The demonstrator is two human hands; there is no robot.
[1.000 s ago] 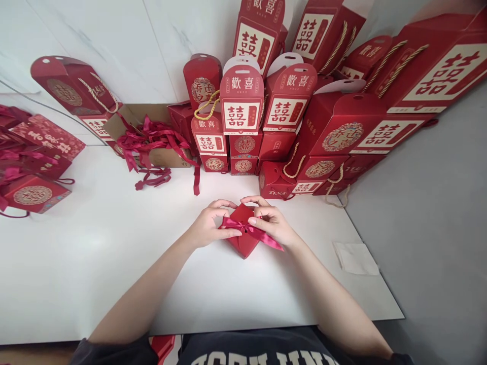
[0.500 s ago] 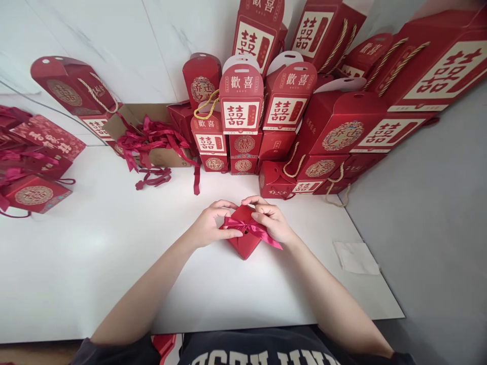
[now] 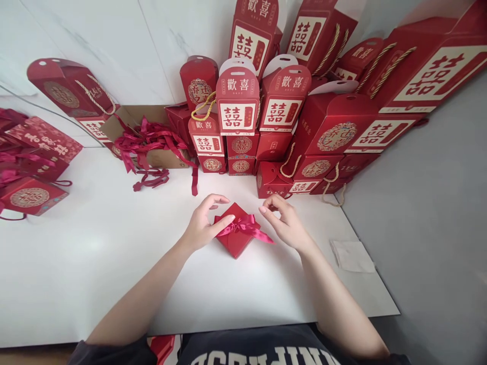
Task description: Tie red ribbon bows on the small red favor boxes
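Note:
A small red gift box (image 3: 235, 248) lies on the white table in front of me, turned corner-on. A bright pink ribbon bow (image 3: 236, 226) is tied across its top, with one tail trailing off to the right. My left hand (image 3: 203, 223) is at the box's left side, thumb over the ribbon's left loop and fingers spread beyond the edge. To the right of the box, my right hand (image 3: 285, 221) is clear of the ribbon, its fingers loosely bent and the thumb apart from them, with nothing in it.
Red gift boxes (image 3: 238, 99) with rope handles are stacked along the back and right. A cardboard box (image 3: 167, 158) holds tangled pink ribbons, some lying before it. Ribboned boxes (image 3: 30, 196) stand at far left. A white tissue (image 3: 352, 256) lies near the right edge.
My right hand has let go of the bow and drawn away to the right. My left hand has loosened and opened, and the box has shifted slightly left.

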